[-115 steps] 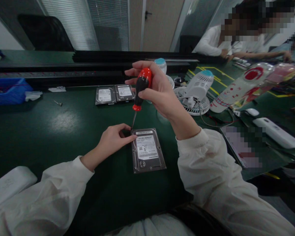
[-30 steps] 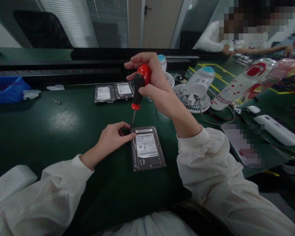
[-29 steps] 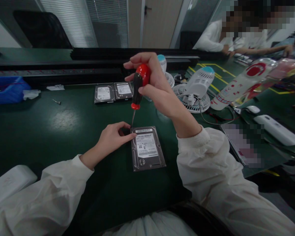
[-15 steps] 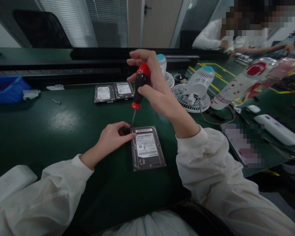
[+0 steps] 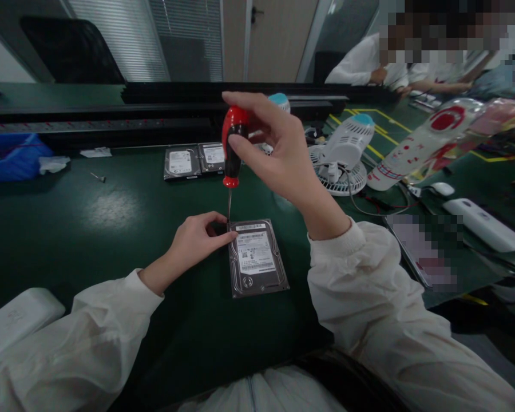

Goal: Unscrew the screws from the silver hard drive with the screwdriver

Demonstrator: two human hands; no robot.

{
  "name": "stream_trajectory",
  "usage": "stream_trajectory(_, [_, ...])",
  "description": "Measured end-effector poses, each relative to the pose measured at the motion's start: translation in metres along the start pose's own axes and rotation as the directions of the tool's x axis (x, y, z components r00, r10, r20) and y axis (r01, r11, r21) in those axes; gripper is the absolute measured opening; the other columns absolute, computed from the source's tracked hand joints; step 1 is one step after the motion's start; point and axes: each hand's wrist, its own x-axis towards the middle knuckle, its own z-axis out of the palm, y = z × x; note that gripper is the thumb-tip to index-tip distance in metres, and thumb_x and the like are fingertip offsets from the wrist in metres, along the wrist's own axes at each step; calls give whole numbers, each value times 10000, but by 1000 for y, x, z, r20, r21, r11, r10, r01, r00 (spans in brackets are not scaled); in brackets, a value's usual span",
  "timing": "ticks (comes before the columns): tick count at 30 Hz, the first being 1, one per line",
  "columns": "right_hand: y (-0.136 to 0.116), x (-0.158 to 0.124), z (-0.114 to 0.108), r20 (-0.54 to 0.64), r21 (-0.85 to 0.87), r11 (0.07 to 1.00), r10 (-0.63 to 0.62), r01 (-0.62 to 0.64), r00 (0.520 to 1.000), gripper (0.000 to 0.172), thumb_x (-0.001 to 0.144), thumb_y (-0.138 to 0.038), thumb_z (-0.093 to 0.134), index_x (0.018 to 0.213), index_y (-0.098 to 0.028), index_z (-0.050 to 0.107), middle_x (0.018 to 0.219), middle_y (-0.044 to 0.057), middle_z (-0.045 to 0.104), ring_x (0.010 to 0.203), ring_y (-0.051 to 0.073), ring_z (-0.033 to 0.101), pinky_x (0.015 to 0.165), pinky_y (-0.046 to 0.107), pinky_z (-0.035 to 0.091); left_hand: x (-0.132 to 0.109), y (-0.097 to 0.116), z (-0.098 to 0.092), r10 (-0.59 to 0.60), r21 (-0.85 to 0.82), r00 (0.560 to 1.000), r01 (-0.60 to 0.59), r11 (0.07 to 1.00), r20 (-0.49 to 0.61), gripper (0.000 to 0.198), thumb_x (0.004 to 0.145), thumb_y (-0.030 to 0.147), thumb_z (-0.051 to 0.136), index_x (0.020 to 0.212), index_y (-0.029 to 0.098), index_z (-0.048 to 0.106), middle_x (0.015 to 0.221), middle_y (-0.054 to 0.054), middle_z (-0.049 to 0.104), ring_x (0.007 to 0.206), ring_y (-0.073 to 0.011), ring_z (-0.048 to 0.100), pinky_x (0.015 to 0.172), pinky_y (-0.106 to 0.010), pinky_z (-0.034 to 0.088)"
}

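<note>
Red-and-black screwdriver (image 5: 232, 166), nearly upright, pinched between thumb and fingers of the right hand (image 5: 285, 154), tip at the far left corner of a silver hard drive (image 5: 257, 254) lying label-up on the green bench (image 5: 175, 200). At its left edge, left hand (image 5: 193, 239) with thumb on top, forefinger beside the tip; hard to tell whether pinching. Farther off, paired drives (image 5: 180, 162).

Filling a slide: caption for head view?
Right hand holds a screwdriver at one corner of a hard drive; left hand touches its edge.
</note>
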Motion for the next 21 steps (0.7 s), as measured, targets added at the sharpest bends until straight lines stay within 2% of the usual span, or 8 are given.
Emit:
stream_trajectory(4, [-3, -1, -2, -30, -38, 999, 22, -23, 999, 395, 941, -517, 636, 1272, -302, 628, 1359, 33, 661, 1244, 222, 638, 979, 318, 614, 0, 2, 0, -9, 10, 1000, 9, 1000, 0, 474, 827, 630, 746, 1069, 223, 767, 817, -28, 739, 666, -192, 636, 594, -311, 438])
stream_trajectory(8, [-2, 0, -1, 25, 58, 998, 14, -15, 1000, 406, 1008, -488, 514, 1372, -320, 581, 1468, 10, 613, 1369, 200, 590, 1003, 282, 604, 0, 2, 0, 4, 1, 1000, -4, 1000, -1, 454, 831, 613, 747, 1061, 222, 766, 817, -28, 742, 667, -189, 635, 602, -308, 440])
stream_trajectory(14, [2, 0, 0, -28, 3, 1000, 18, -18, 999, 452, 969, -614, 575, 1301, -309, 609, 1384, 6, 657, 1254, 186, 644, 1068, 309, 575, 0, 0, 0, -2, 8, 1000, 1, 1000, 9, 465, 836, 622, 743, 1081, 228, 765, 819, -25, 737, 662, -189, 632, 588, -310, 436])
stream_trajectory(17, [3, 1, 0, 12, 62, 998, -19, 19, 1000, 478, 1008, -639, 484, 1346, -310, 566, 1408, -3, 637, 1323, 150, 610, 1076, 261, 548, 0, 1, 0, 0, 13, 1000, 0, 1000, 5, 458, 837, 618, 744, 1079, 230, 767, 819, -22, 735, 666, -189, 632, 592, -313, 433])
stream_trajectory(21, [1, 1, -1, 38, 59, 998, -23, 21, 999, 488, 1005, -644, 455, 1329, -297, 566, 1421, 23, 632, 1310, 193, 635, 1092, 320, 560, -1, 3, -1, -9, 7, 1000, 9, 1000, 1, 463, 827, 615, 751, 1074, 223, 768, 826, -25, 736, 667, -191, 631, 595, -318, 436])
